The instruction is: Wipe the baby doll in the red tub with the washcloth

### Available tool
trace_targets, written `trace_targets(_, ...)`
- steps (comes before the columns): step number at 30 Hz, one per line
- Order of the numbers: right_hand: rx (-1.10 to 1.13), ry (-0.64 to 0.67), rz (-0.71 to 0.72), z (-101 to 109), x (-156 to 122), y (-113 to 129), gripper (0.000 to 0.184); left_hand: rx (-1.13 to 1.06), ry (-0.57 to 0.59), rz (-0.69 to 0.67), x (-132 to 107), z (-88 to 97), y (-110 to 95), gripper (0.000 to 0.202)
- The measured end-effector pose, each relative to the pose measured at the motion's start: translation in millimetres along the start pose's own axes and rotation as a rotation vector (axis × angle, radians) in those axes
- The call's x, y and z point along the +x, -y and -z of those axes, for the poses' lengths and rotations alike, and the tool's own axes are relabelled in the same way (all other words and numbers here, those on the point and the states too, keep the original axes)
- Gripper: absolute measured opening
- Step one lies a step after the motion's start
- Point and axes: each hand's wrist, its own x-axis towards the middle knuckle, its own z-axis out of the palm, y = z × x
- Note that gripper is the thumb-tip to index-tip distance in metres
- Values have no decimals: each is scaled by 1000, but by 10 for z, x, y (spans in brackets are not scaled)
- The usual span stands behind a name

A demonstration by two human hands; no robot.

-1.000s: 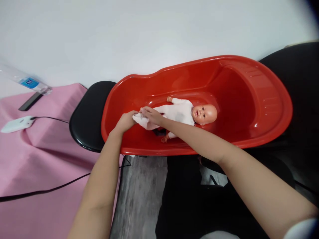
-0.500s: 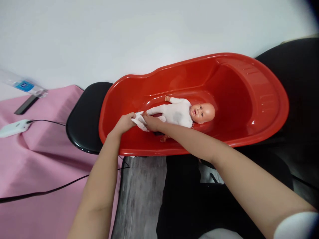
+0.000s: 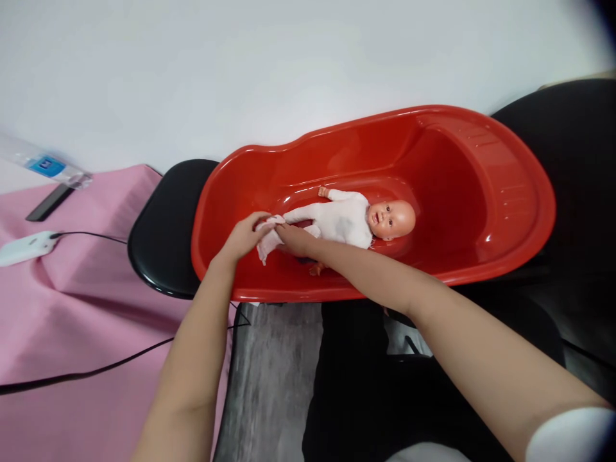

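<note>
A baby doll (image 3: 344, 217) with a white cloth body lies on its back in a red baby bathtub (image 3: 457, 199), its head to the right. At its feet, my left hand (image 3: 243, 237) pinches a small pale pinkish-white cloth (image 3: 270, 240), fingertips bent over its top edge. My right hand (image 3: 294, 239) reaches across the doll's lower legs and grips the same cloth from the other side. Its fingertips are partly hidden, as is the doll's foot beneath. One loose end of the cloth hangs down toward the tub floor.
The tub rests on black seats, one showing at its left end (image 3: 163, 231). On a pink cover (image 3: 96, 333) lie a white device (image 3: 29, 249) with a black cable and a dark flat bar (image 3: 49, 202). A clear bottle (image 3: 52, 167) is at far left. A white wall stands behind.
The cloth, bunched between my hands before, is now more spread out and hangs lower. My left fingers have shifted to its top edge. The doll and tub have stayed put.
</note>
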Motion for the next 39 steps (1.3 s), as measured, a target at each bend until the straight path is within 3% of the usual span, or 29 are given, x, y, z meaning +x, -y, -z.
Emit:
trace_targets(3, 17, 17, -22, 25, -37, 11, 46, 24, 227, 60, 9, -71, 21, 65)
trace_targets(7, 47, 40, -8, 49, -70, 20, 52, 76, 307, 60, 34, -85, 102, 53)
trace_targets(11, 112, 29, -20, 105, -77, 69, 60, 174, 265, 64, 46, -55, 113, 46)
trace_targets(20, 206, 133, -206, 317, -117, 163, 83, 272, 182, 106, 48, -25, 51, 49)
trace_targets(26, 207, 102, -206, 310, -122, 149, 70, 184, 193, 86, 59, -37, 99, 57)
trace_targets(32, 160, 94, -217, 240, -122, 92, 56, -12, 263, 120, 7, -34, 24, 58)
trace_targets(35, 92, 83, -195, 219, -123, 68, 61, -42, 297, 136, -10, -14, 9, 57)
trace_targets(39, 55, 106, -200, 219, -127, 68, 73, -7, 260, 127, -3, 8, 69, 57)
